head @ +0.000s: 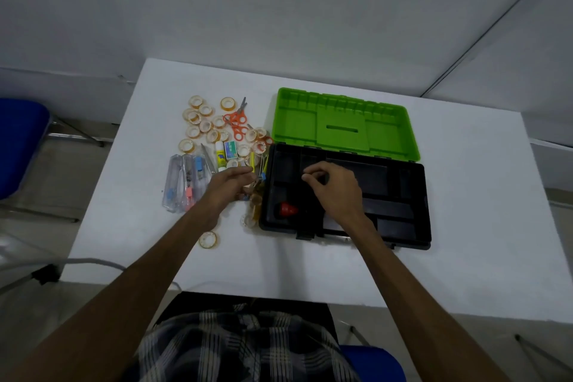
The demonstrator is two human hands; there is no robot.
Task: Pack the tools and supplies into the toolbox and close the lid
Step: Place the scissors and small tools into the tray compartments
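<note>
Packing is barely starting: only a red piece is lying in the toolbox, lid open. Left of the toolbox, tape rolls, scissors and staplers are waiting. The left hand is reaching into them, grip unclear; the right hand, over the toolbox, is curling, contents unclear.

Both forearms are bare to the lower edge of the frame, with no sleeves, watch or rings visible on the left hand or right hand, and a dark plaid garment with pale crossing stripes covers the lap
</note>
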